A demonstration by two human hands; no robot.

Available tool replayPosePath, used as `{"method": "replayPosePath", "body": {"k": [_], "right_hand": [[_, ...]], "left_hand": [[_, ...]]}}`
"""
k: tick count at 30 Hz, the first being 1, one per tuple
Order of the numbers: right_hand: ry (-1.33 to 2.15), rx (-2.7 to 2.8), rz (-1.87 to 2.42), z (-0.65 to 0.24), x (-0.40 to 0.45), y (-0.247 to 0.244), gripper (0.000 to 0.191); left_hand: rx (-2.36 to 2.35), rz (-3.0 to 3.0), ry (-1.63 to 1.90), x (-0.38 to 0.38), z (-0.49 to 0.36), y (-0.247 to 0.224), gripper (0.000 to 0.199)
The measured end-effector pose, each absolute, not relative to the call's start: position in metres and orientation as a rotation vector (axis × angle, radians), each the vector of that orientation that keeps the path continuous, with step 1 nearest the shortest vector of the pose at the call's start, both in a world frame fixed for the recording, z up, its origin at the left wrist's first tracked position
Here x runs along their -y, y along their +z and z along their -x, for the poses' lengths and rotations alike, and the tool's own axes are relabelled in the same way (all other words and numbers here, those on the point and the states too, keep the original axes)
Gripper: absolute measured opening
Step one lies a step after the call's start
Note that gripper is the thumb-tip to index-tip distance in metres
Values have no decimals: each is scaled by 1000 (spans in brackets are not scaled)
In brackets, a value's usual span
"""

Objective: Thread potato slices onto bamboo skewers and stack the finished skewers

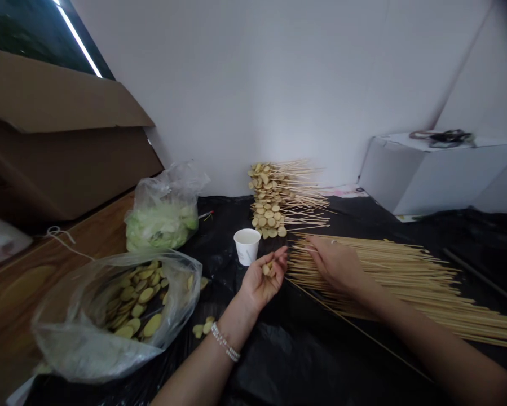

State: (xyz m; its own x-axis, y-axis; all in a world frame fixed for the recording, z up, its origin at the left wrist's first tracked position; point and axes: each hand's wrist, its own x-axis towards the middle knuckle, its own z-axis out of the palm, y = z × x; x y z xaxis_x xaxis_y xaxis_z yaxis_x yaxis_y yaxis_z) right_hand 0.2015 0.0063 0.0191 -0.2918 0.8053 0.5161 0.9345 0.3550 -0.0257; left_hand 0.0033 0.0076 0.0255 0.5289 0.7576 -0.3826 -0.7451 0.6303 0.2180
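Note:
My left hand [265,280], palm up with curled fingers, holds a few small potato slices [268,269]. It is just in front of a white paper cup [247,247]. My right hand [336,260] reaches over the left end of a wide pile of bamboo skewers [399,276], its thumb and fingertips closed on a skewer there; the exact grip is partly hidden. Behind the cup, a stack of skewered potato slices [268,208] lies with its bare sticks pointing right. An open plastic bag [88,352] at left holds more slices [139,296].
A few loose slices [203,327] lie beside my left wrist on the black plastic sheet [287,355]. A clear bag of pale green vegetable [162,223] stands at the back left, by a cardboard box [79,163]. A white box [439,175] is at the back right.

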Motion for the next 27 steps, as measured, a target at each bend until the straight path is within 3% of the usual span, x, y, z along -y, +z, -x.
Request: {"method": "replayPosePath", "body": {"k": [4,11,20,27], "right_hand": [[-446,2201,1270,-197,2,21,27],[-436,2302,875,-183,15,22,26],[-131,2439,995,-182,14,20,32],[131,2351,1070,-184,12,23,23]], "left_hand": [[-500,-38,968,-8,-7,21,49],[-465,-168,926,-4,-9,19,50],[-411,-293,881,0,-13,16,48],[-415,-303,869,-1,-13,15,46]]}}
